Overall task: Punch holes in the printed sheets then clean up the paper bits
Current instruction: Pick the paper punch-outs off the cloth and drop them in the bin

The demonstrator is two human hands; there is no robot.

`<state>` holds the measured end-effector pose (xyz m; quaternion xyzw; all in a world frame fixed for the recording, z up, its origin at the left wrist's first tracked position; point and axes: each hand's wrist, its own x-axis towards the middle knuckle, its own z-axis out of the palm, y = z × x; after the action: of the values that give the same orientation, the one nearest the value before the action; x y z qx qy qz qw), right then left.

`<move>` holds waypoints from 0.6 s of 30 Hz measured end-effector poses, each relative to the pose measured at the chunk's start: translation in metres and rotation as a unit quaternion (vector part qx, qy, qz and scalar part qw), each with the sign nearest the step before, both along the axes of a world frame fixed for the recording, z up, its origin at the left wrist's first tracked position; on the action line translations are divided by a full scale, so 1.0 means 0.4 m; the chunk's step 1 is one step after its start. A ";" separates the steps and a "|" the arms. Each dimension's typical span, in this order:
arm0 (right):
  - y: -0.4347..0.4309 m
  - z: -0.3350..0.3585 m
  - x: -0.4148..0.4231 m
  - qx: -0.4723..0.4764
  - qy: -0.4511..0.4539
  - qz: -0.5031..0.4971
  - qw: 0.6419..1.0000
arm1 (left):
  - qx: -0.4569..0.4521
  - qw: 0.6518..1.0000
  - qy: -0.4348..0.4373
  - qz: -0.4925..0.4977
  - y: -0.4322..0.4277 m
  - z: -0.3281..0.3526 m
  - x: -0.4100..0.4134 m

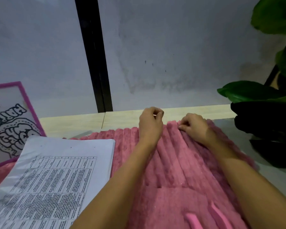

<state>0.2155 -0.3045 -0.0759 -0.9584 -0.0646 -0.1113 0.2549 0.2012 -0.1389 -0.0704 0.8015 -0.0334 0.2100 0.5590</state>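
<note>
From the head camera, both arms reached across a ribbed pink mat (180,162). The left hand (149,124) was curled, fingertips pinched together; whether they held a paper bit could not be told. The right hand (194,128) pressed its bent fingers into the mat's far edge. The printed sheets (56,176) lay stacked at left, cut off by the frame.

**Open room on the mat, crowded at both sides**

The pink ribbed plush mat (180,162) is lying bare through its middle, leaving passage there. Left of the mat's middle, a white stack of printed sheets (59,176) is blocking the way. Off its right edge, a dark-potted green leafy plant (262,123) is crowding in. Behind it, the grey wall (172,55) is closing the far side.
</note>
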 end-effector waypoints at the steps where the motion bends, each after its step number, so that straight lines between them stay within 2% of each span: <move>1: -0.004 -0.003 0.003 0.009 -0.007 -0.008 1.000 | -0.020 1.000 -0.010 0.008 0.007 0.030 -0.002; 6: -0.010 0.098 -0.018 0.121 -0.063 -0.024 0.990 | -0.075 0.996 -0.044 0.000 0.054 0.205 -0.042; 12: 0.007 0.321 -0.212 0.136 -0.074 0.014 0.988 | -0.022 0.996 -0.064 -0.063 0.079 0.324 -0.233; 15: -0.011 0.371 -0.427 0.124 -0.103 0.025 0.987 | -0.023 0.987 -0.037 -0.157 0.030 0.327 -0.386; 18: -0.075 0.363 -0.687 0.127 -0.131 0.013 0.983 | -0.012 0.959 -0.019 -0.282 -0.064 0.276 -0.568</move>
<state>-0.0593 -0.3343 0.0694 -0.8946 -0.0947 -0.2395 0.3651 -0.0262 -0.1644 0.0400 0.7484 -0.2662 0.0594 0.6045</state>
